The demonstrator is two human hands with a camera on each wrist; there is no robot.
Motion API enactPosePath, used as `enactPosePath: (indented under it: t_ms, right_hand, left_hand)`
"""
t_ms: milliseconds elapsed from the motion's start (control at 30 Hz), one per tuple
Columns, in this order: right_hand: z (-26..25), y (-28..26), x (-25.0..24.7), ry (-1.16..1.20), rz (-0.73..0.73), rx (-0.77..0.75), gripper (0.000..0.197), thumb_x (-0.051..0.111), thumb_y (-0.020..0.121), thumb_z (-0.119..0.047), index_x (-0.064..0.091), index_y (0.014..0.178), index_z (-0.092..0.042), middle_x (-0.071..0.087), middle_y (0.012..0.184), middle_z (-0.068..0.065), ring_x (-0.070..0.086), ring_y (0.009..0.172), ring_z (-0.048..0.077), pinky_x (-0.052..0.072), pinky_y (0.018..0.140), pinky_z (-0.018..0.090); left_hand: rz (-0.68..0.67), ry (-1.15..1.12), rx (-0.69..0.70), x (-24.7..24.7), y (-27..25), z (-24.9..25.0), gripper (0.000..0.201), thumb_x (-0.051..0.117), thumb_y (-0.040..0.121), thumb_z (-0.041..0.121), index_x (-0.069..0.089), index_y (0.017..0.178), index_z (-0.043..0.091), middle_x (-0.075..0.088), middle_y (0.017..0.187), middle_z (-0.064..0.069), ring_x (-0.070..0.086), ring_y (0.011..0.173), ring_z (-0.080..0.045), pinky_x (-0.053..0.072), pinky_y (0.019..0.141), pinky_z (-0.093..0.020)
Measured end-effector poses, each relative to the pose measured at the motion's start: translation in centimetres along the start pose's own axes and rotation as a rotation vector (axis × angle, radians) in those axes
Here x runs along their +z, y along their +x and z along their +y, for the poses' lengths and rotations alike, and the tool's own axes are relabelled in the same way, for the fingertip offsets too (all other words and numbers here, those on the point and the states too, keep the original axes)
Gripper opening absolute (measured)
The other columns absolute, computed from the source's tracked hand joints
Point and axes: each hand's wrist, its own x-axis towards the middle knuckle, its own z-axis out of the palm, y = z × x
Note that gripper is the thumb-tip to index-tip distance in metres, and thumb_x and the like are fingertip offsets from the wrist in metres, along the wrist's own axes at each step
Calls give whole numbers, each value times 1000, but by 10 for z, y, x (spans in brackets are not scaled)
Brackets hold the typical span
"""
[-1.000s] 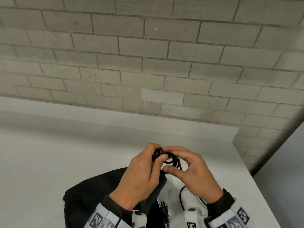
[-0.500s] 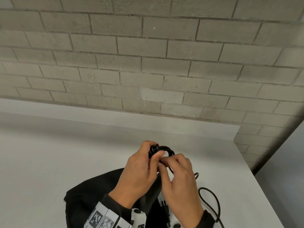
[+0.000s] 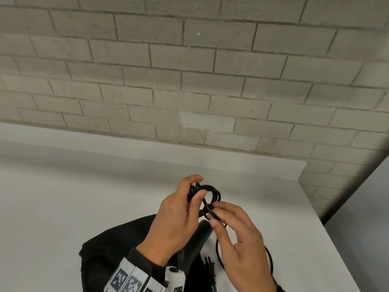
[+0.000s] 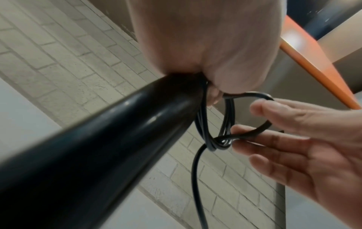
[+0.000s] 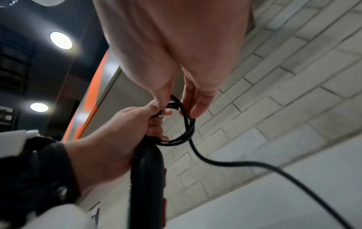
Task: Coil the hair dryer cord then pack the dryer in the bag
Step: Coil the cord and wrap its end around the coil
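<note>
Grey block wall (image 3: pixel 189 81) backing white table (image 3: pixel 63 197). Left hand (image 3: pixel 176 220) gripping glossy black hair dryer handle (image 4: pixel 109 139) plus coiled black cord (image 3: pixel 210 194), held above table. Right hand (image 3: pixel 237 239) pinching cord crossing at coil's 5 o'clock, remaining fingers loosely extended. Black bag (image 3: pixel 109 249) lying under wrists at 7 o'clock. Plug (image 3: pixel 209 268) partly visible; dryer body being hidden; square-pattern markers on wristbands showing no readable writing.

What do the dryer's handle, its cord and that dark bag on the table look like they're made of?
The handle looks like glossy black hard plastic: it shows sharp streaks of reflected light. The cord seems rubber or vinyl sheathed, smooth, faintly shiny, bending into loose loops. The bag looks like matte black cloth, soft and creased, though its weave is too small to tell.
</note>
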Motion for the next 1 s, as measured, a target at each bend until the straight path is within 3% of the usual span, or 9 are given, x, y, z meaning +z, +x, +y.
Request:
enactPosePath:
  t_ms: [133, 233, 333, 400, 500, 600, 667, 833, 1000]
  right_hand:
    - [-6, -4, 4, 262, 12, 177, 16, 60, 85, -32, 73, 93, -34, 73, 94, -14, 67, 97, 4, 48, 84, 10]
    - [-11, -1, -3, 579, -44, 350, 19, 60, 81, -27, 76, 83, -15, 74, 76, 8, 72, 78, 17, 57, 76, 27]
    - [-15, 2, -17, 893, -141, 530, 31, 57, 82, -27, 71, 73, -2, 49, 47, 10, 47, 42, 19, 46, 48, 27]
    - [-10, -1, -22, 1013, -203, 551, 41, 66, 84, -40, 68, 73, 0, 36, 44, 4, 37, 39, 15, 41, 45, 27]
    - [8, -11, -17, 858, -257, 315, 40, 88, 60, -43, 69, 76, -11, 60, 66, 6, 56, 62, 19, 48, 64, 24]
    - [29, -24, -9, 706, -275, 138, 30, 86, 68, -31, 68, 86, -16, 66, 120, 10, 60, 116, 22, 47, 95, 25]
    - [34, -31, -3, 737, -295, 153, 28, 83, 73, -26, 68, 94, -16, 67, 119, 17, 53, 127, 26, 43, 104, 28]
    - [37, -46, -5, 767, -280, 271, 42, 85, 69, -36, 70, 104, -17, 70, 73, 23, 72, 82, 39, 54, 88, 34]
    - [45, -47, -43, 627, -263, 481, 67, 95, 32, -51, 74, 76, -5, 51, 51, 17, 55, 47, 23, 46, 62, 30]
  left_hand:
    - [-5, 33, 35, 0, 1, 0, 26, 40, 99, 40, 48, 121, 30, 50, 63, 18, 45, 49, -2, 30, 51, -5]
    - [-13, 29, 22, 0, 1, -3, 19, 39, 98, 43, 46, 111, 32, 52, 68, 18, 47, 50, -5, 31, 51, -6]
    - [-23, 16, 8, 0, 1, -3, 21, 37, 96, 47, 46, 109, 32, 55, 69, 20, 48, 50, -5, 31, 51, -7]
    - [-30, 4, 11, 1, -1, -2, 25, 36, 96, 47, 47, 110, 30, 53, 67, 20, 46, 49, -3, 30, 50, -7]
    - [1, -12, -11, -1, 1, -6, 25, 37, 96, 48, 47, 110, 31, 50, 63, 15, 42, 46, -5, 29, 48, -10]
    - [48, -22, -37, -7, 5, -13, 22, 37, 95, 46, 47, 110, 33, 48, 59, 9, 39, 44, -7, 29, 46, -13]
    - [34, -11, -29, -8, 5, -13, 22, 37, 95, 47, 46, 110, 33, 48, 58, 11, 39, 44, -7, 28, 46, -11]
    - [28, -20, -43, -10, 5, -15, 22, 37, 94, 47, 45, 111, 34, 43, 56, 8, 40, 46, -7, 30, 47, -12]
    - [-31, 5, -23, -6, 3, -11, 23, 35, 94, 51, 44, 110, 36, 54, 70, 23, 48, 52, -3, 33, 51, -8]
